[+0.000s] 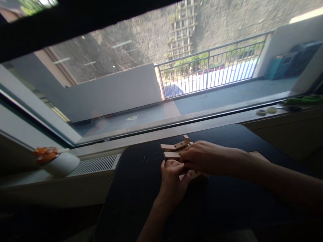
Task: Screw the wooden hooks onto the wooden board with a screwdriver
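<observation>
A small wooden assembly (172,155) of pale slats with dark holes lies on the dark table (141,198). One slat at its far side ends in an upturned, curved tip (186,138). My left hand (174,179) is closed round the near part of the assembly, its thumb along the front slat. Over the middle of the same piece, my right hand (204,156) has its fingers pinched together close to the left fingertips. Whatever sits between the right fingers is hidden. Much of the assembly's centre lies beneath both hands.
A few tiny dark pieces, perhaps screws (144,158), lie left of the assembly. Partly behind my right forearm is a flat pale board (258,155). On the sill stand a white pot (62,164) with orange contents and two tape rolls (261,112). A window runs behind the table.
</observation>
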Demonstrator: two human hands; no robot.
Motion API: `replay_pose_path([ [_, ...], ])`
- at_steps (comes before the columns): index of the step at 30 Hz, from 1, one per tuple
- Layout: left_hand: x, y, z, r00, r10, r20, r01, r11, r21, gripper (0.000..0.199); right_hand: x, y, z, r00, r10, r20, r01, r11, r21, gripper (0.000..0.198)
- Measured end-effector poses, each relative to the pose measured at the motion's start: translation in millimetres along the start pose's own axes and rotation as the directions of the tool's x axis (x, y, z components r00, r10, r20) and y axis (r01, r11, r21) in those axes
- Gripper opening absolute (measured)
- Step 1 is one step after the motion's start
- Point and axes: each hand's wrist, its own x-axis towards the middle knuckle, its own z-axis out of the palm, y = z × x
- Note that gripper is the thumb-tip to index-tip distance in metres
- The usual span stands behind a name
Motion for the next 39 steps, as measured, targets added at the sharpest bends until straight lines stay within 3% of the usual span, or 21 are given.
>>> replay_pose_path([
  [7,0.6,-3.5,-0.8,1.0,0.001,0.011,0.0,0.998,-0.057,0.019,-1.9,1.6,12.8,0.99,0.084,-0.109,-0.084,0.996,0.007,0.018],
  [16,4.6,4.4,-7.1,0.998,-0.012,0.056,0.011,1.0,0.018,0.013,-9.1,5.2,9.0,0.993,0.11,-0.04,-0.107,0.992,0.061,0.017],
  [22,-11.6,4.5,-14.3,0.999,0.039,-0.028,-0.032,0.974,0.226,0.021,-7.9,3.6,15.4,0.988,0.124,-0.097,-0.119,0.991,0.054,0.02],
  [29,-23.5,2.2,-15.1,0.996,0.07,0.057,-0.087,0.919,0.386,0.023,-4.8,8.0,24.9,0.98,0.097,-0.176,-0.098,0.995,0.0,0.021],
  [34,-22.0,-0.1,-13.1,0.993,0.08,0.085,-0.107,0.909,0.402,0.014,-5.2,1.0,16.9,0.985,0.132,-0.11,-0.133,0.991,0.001,0.023],
  [39,-18.5,-1.6,-14.6,0.995,0.069,0.071,-0.087,0.951,0.295,0.02,-4.1,-4.4,8.4,0.989,0.137,-0.056,-0.137,0.991,0.002,0.023],
])
